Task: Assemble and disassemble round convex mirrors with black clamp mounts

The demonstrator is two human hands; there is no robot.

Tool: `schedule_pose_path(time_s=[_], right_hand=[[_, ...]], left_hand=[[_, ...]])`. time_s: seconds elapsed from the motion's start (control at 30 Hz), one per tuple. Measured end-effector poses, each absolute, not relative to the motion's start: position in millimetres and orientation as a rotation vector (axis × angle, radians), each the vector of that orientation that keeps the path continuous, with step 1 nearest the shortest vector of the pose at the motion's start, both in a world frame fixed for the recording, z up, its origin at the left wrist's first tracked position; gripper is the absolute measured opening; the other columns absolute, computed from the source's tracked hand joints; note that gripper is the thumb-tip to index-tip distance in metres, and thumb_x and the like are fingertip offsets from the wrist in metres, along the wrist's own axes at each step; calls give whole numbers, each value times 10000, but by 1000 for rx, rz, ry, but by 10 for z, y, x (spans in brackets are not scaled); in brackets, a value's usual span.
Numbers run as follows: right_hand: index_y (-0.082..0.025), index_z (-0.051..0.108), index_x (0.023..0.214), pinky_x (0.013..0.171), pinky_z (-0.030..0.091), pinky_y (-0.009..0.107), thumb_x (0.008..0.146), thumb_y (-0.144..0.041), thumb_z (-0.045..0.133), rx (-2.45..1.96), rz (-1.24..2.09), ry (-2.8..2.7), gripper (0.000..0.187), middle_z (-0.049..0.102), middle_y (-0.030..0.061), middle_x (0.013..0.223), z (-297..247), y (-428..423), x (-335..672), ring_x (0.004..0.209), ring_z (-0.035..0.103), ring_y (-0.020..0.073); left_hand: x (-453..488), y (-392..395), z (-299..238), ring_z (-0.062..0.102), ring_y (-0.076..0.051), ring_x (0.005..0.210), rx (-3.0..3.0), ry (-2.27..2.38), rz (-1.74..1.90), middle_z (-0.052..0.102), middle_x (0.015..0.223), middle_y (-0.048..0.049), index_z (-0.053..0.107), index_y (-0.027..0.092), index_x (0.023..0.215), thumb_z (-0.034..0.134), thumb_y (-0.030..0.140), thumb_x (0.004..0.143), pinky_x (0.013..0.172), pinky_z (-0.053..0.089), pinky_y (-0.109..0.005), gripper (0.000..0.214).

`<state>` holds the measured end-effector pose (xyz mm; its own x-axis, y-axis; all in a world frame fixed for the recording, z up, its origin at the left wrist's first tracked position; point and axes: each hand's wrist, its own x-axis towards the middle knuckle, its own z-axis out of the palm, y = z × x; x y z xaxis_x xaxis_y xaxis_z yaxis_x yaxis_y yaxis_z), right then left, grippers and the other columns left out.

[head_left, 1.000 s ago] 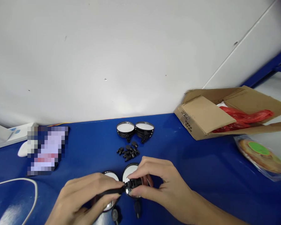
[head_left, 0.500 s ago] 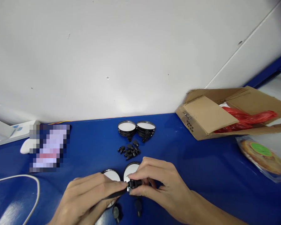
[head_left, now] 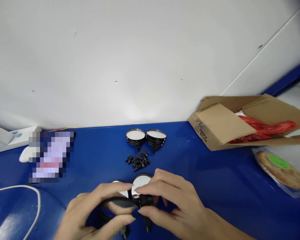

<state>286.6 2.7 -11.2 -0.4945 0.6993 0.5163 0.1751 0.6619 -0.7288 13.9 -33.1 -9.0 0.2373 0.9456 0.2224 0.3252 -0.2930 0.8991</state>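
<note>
- The left hand (head_left: 83, 208) grips a round, black-rimmed mirror (head_left: 117, 205) near its edge, thumb below and fingers above; the mirror is tilted above the desk (head_left: 202, 176), its face partly in view.
- The right hand (head_left: 177, 203) pinches a small black clip (head_left: 146, 200) between thumb and fingers, right at that mirror's rim; whether the two are locked together cannot be told.
- Just behind the hands, two more round mirrors lie side by side, partly covered: a left one (head_left: 125, 193) and a right one (head_left: 142, 180).
- Loose black pieces (head_left: 147, 225) lie below the hands.
- Farther back sits a pile of black clips (head_left: 140, 162), with two mirror stacks (head_left: 156, 134) behind it.
- An open cardboard box (head_left: 215, 123) stands at right, holding a red bag (head_left: 267, 128).
</note>
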Motion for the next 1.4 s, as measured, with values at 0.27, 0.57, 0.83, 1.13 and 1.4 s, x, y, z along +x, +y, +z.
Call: schedule_pose_path(time_s=[0.27,0.57,0.83,1.13,1.4], right_hand=[[-211,833,1272,803,573,216,1125,-298,826,-748,901,-1966,170,750,-5,947,-114,46,2884,806,652,112],[-196,840,1229,760,581,200,1166,-337,765,-785,839,-1983,171,762,-8,882,-46,82,2900,755,659,110],[-203,825,1218,791,612,251,1199,-372,700,-782,757,-2070,211,729,-9,830,18,76,2912,707,636,131],[-196,741,1227,607,527,299,1100,-294,840,-693,390,-2067,188,768,13,832,-246,60,2880,680,646,157],[-254,710,1085,588,526,321,1039,-419,880,-727,244,-2095,242,670,-23,717,-358,-73,2883,594,611,163]], left_hand=[[232,-350,54,770,-173,667,1070,1355,994,847,990,15,781,380,1415,1088,522,781,471,635,-166,718],[42,-325,-215,844,-358,1312,1956,1222,989,782,1502,-68,738,482,1600,1080,341,814,1041,726,-325,869],[-17,-231,-171,852,-392,1291,1913,1146,928,806,1535,-74,748,501,1603,1098,375,791,1080,729,-422,894],[17,-199,-157,828,-319,1370,1867,1312,1003,793,1555,-20,788,506,1516,968,230,881,1127,684,-309,716],[18,-110,-93,878,-334,1243,961,854,814,825,1540,-110,671,432,1685,1028,241,924,1005,738,-367,863]])
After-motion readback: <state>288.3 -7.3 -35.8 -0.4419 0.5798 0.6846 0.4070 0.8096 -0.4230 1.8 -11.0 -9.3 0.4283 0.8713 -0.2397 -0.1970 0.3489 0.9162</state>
